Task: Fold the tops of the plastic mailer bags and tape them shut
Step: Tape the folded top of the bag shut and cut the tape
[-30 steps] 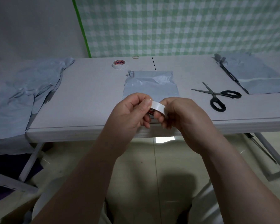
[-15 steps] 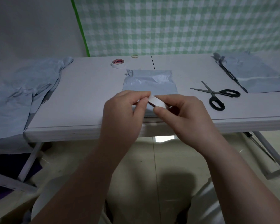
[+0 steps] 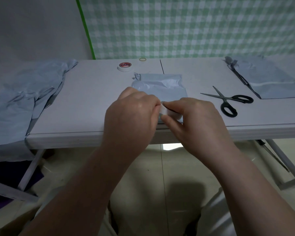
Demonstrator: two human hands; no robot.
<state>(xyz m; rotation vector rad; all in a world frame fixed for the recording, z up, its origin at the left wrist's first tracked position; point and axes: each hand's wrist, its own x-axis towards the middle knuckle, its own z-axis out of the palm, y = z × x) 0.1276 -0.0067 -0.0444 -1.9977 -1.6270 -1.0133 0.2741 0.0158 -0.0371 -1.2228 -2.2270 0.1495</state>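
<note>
A grey plastic mailer bag lies flat in the middle of the white table, its near end hidden behind my hands. My right hand grips a small white roll of tape just above the bag's near end. My left hand pinches at the roll's left edge, fingertips curled against it. Whether a strip has come free of the roll is hidden by the fingers.
Black-handled scissors lie open to the right of the bag. A second tape roll and a rubber band sit at the back. More grey mailers lie at the far right and in a heap at the left.
Both hands have carried the tape roll forward from in front of the table edge to over the bag's near end. The left fingers stay pinched at the roll.
</note>
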